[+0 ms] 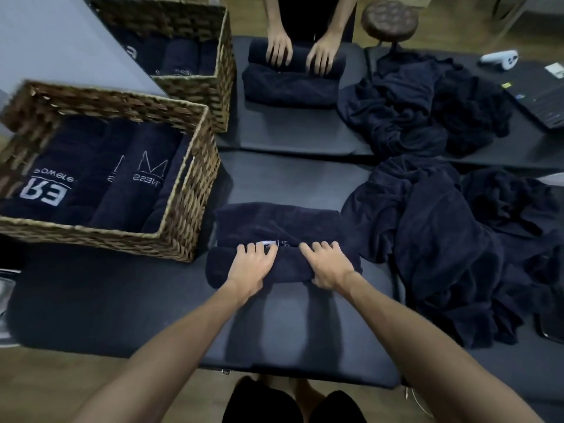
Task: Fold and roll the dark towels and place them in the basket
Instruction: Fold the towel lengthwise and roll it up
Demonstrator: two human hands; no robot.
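Note:
A dark navy towel point(274, 222) lies folded on the black padded table point(122, 300) in front of me, its near end rolled into a thick roll. My left hand point(253, 264) and my right hand point(328, 265) rest side by side on top of that roll, fingers curled over it and pointing away from me. White lettering shows on the towel just past my left fingertips. A woven wicker basket point(183, 215) stands to the left of the towel, holding several rolled dark towels with white logos.
A heap of loose dark towels point(451, 239) covers the table's right side. Across the table another person's hands point(300, 51) roll a second towel. A second wicker basket point(224, 71) stands far left. A brown stool point(389, 19), a laptop point(543, 99) and a white device point(500, 58) lie beyond.

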